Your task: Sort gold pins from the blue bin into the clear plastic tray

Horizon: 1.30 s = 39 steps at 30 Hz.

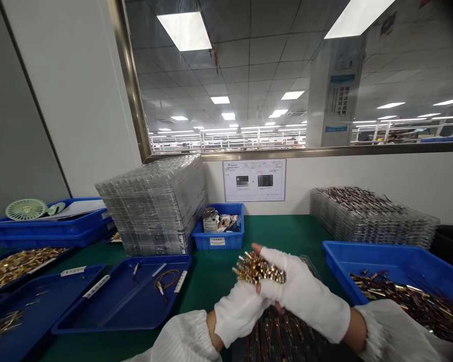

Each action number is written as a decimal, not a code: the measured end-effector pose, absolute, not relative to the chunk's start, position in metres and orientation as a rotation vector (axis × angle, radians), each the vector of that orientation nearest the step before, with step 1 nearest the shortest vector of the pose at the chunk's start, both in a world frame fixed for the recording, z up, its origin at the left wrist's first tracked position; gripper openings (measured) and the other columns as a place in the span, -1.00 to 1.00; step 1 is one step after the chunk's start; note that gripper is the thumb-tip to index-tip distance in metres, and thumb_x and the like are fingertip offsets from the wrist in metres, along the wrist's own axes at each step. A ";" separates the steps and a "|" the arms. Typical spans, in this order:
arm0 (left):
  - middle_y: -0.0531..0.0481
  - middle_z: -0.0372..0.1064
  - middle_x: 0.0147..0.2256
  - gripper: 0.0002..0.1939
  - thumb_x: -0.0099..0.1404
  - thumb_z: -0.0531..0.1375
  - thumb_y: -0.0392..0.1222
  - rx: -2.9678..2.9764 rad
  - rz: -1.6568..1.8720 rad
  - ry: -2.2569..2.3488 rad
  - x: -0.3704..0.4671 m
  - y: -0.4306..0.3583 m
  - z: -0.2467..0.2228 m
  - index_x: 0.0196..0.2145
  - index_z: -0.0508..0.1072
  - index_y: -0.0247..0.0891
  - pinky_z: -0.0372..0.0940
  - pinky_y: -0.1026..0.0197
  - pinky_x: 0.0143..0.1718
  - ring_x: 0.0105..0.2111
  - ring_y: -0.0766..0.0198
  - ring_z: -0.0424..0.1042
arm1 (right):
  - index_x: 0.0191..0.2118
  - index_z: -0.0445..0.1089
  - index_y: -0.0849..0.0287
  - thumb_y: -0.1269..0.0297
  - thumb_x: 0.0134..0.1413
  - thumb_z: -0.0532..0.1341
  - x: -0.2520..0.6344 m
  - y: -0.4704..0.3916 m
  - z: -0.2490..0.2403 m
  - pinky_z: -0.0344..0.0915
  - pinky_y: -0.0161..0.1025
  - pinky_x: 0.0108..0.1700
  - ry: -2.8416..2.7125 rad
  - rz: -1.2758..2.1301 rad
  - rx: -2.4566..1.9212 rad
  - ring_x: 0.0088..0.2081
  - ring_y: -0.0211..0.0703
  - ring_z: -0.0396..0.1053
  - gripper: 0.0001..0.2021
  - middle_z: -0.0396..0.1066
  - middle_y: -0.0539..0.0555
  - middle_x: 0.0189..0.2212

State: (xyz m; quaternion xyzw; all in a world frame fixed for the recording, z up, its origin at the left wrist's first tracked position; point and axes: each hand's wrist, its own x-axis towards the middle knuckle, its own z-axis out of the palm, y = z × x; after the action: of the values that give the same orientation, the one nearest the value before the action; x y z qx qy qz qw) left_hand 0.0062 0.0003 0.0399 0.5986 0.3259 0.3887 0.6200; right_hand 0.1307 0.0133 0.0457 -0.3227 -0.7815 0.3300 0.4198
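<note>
Both my hands wear white gloves that leave the fingertips bare. They meet at the lower middle of the view, around a bunch of small gold-coloured metal parts. My left hand is under the bunch, and my right hand wraps it from the right side. Beneath the hands lies a dark tray with gold parts and red and black wires in rows, partly hidden by the hands. To the right, a blue bin contains many wired gold parts.
Left are shallow blue trays, one with a looped cable, and a heap of gold parts. Clear trays are stacked at back left; another stack at back right bears wired parts. A small blue box stands between.
</note>
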 end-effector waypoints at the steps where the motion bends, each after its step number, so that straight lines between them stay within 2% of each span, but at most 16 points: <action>1: 0.07 0.17 -0.63 -0.88 0.07 0.03 -0.25 1.272 0.840 0.712 0.008 0.002 0.038 -0.53 0.34 -0.28 0.14 0.28 -0.53 -0.62 0.42 0.11 | 0.09 -0.07 0.10 0.05 -0.14 0.12 0.130 0.013 0.049 0.25 -0.29 -0.51 -1.795 1.038 -0.856 -0.52 -0.27 0.28 -0.36 0.31 0.08 -0.25; 3: 0.09 0.13 -0.60 -0.85 0.11 0.00 -0.24 1.006 0.733 0.603 0.011 0.007 0.034 -0.49 0.31 -0.33 0.02 0.39 -0.65 -0.70 0.52 0.00 | 0.10 -0.12 0.09 -0.02 -0.09 0.03 0.131 0.015 0.055 0.10 -0.39 -0.68 -1.464 1.376 -0.875 -0.68 -0.42 0.14 -0.37 0.30 0.09 -0.25; 5: 0.07 0.14 -0.53 -0.89 0.10 0.03 -0.30 0.762 0.659 0.491 0.011 0.010 0.031 -0.42 0.31 -0.38 -0.07 0.44 -0.68 -0.70 0.58 -0.02 | 0.06 -0.02 0.14 -0.07 -0.06 -0.06 0.132 0.018 0.060 0.09 -0.39 -0.66 -1.231 1.583 -0.822 -0.69 -0.45 0.10 -0.42 0.26 0.13 -0.18; 8: 0.03 0.17 -0.48 -0.88 0.09 0.04 -0.37 0.685 0.651 0.447 0.009 0.014 0.029 -0.36 0.29 -0.42 -0.05 0.45 -0.67 -0.68 0.58 0.05 | 0.00 0.08 0.19 -0.10 -0.05 -0.11 0.136 0.022 0.061 0.12 -0.37 -0.61 -1.082 1.729 -0.779 -0.65 -0.42 0.13 -0.43 0.24 0.17 -0.15; 11: 0.00 0.20 -0.46 -0.88 0.09 0.04 -0.39 0.714 0.662 0.476 0.010 0.015 0.025 -0.36 0.29 -0.40 -0.01 0.41 -0.63 -0.66 0.55 0.09 | -0.03 0.11 0.20 -0.07 -0.08 -0.06 0.137 0.025 0.055 0.04 -0.38 -0.68 -1.118 1.731 -0.817 -0.70 -0.45 0.08 -0.45 0.28 0.16 -0.22; 13: 0.00 0.21 -0.47 -0.90 0.08 0.04 -0.40 0.742 0.673 0.500 0.010 0.016 0.021 -0.38 0.29 -0.39 0.01 0.39 -0.62 -0.66 0.54 0.11 | -0.06 0.14 0.21 0.04 -0.11 0.06 0.136 0.025 0.052 -0.01 -0.40 -0.70 -1.178 1.680 -0.855 -0.72 -0.46 0.07 -0.51 0.32 0.13 -0.31; 15: -0.01 0.21 -0.47 -0.90 0.08 0.05 -0.39 0.778 0.678 0.513 0.011 0.016 0.018 -0.38 0.29 -0.39 0.04 0.36 -0.60 -0.66 0.52 0.12 | -0.12 0.18 0.24 0.23 -0.16 0.14 0.135 0.026 0.052 -0.01 -0.42 -0.70 -1.203 1.636 -0.906 -0.69 -0.42 0.13 -0.59 0.34 0.10 -0.39; 17: -0.02 0.22 -0.46 -0.89 0.08 0.06 -0.37 0.817 0.674 0.513 0.011 0.015 0.016 -0.36 0.28 -0.38 0.05 0.34 -0.58 -0.65 0.51 0.13 | -0.19 0.22 0.28 0.40 -0.21 0.12 0.134 0.026 0.055 0.00 -0.42 -0.69 -1.188 1.643 -0.946 -0.66 -0.39 0.18 -0.66 0.34 0.07 -0.46; 19: -0.03 0.23 -0.45 -0.87 0.08 0.06 -0.36 0.849 0.670 0.515 0.011 0.014 0.015 -0.34 0.27 -0.37 0.07 0.32 -0.56 -0.64 0.50 0.14 | -0.22 0.24 0.28 0.43 -0.21 0.08 0.136 0.027 0.058 0.02 -0.41 -0.68 -1.155 1.694 -0.955 -0.66 -0.37 0.18 -0.70 0.32 0.05 -0.51; 21: -0.02 0.23 -0.45 -0.89 0.08 0.07 -0.34 0.872 0.661 0.534 0.011 0.013 0.015 -0.36 0.27 -0.36 0.08 0.31 -0.54 -0.64 0.49 0.14 | -0.21 0.24 0.26 0.33 -0.15 0.07 0.139 0.028 0.058 0.08 -0.39 -0.65 -1.111 1.768 -0.920 -0.63 -0.34 0.22 -0.71 0.33 0.07 -0.48; 23: -0.02 0.23 -0.45 -0.89 0.08 0.07 -0.33 0.886 0.651 0.559 0.011 0.013 0.015 -0.37 0.26 -0.37 0.09 0.30 -0.54 -0.64 0.49 0.14 | -0.17 0.23 0.23 0.13 -0.09 0.04 0.142 0.030 0.056 0.17 -0.34 -0.57 -1.078 1.842 -0.864 -0.52 -0.27 0.29 -0.64 0.34 0.12 -0.35; 25: -0.02 0.23 -0.45 -0.89 0.08 0.07 -0.33 0.896 0.641 0.574 0.011 0.013 0.015 -0.36 0.25 -0.36 0.08 0.30 -0.55 -0.64 0.49 0.15 | -0.15 0.22 0.21 -0.02 -0.10 0.00 0.144 0.033 0.052 0.24 -0.25 -0.44 -1.068 1.880 -0.812 -0.40 -0.18 0.32 -0.55 0.30 0.16 -0.22; 27: -0.02 0.23 -0.45 -0.88 0.07 0.08 -0.32 0.902 0.636 0.581 0.011 0.013 0.013 -0.36 0.24 -0.36 0.08 0.31 -0.56 -0.64 0.49 0.15 | -0.14 0.22 0.21 -0.10 -0.12 -0.03 0.145 0.035 0.048 0.24 -0.16 -0.30 -1.073 1.892 -0.775 -0.32 -0.13 0.32 -0.48 0.26 0.18 -0.16; 30: -0.02 0.24 -0.45 -0.85 0.06 0.09 -0.33 0.908 0.629 0.585 0.011 0.013 0.011 -0.34 0.24 -0.36 0.08 0.30 -0.56 -0.62 0.47 0.18 | -0.11 0.19 0.24 -0.14 -0.12 -0.07 0.145 0.038 0.045 0.20 -0.08 -0.19 -1.080 1.909 -0.741 -0.27 -0.09 0.32 -0.42 0.25 0.22 -0.13; 36: -0.04 0.26 -0.44 -0.82 0.05 0.12 -0.33 0.915 0.625 0.586 0.011 0.012 0.011 -0.32 0.25 -0.36 0.07 0.30 -0.56 -0.61 0.45 0.20 | -0.09 0.16 0.24 -0.18 -0.11 -0.14 0.146 0.037 0.046 0.21 -0.02 -0.20 -1.140 1.901 -0.743 -0.22 -0.02 0.31 -0.38 0.25 0.23 -0.13; 39: -0.04 0.27 -0.46 -0.85 0.04 0.12 -0.33 0.931 0.626 0.600 0.012 0.011 0.012 -0.36 0.26 -0.36 0.08 0.29 -0.56 -0.62 0.45 0.20 | -0.07 0.16 0.22 -0.07 -0.13 0.02 0.143 0.032 0.045 0.22 -0.11 -0.19 -1.269 1.773 -0.752 -0.21 -0.07 0.29 -0.46 0.28 0.18 -0.16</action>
State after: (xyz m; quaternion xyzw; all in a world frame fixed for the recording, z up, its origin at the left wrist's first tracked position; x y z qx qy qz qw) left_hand 0.0125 0.0107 0.0123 0.4348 0.2801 0.2923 0.8044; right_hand 0.1429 0.0324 0.0452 -0.2982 -0.5030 0.7026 0.4054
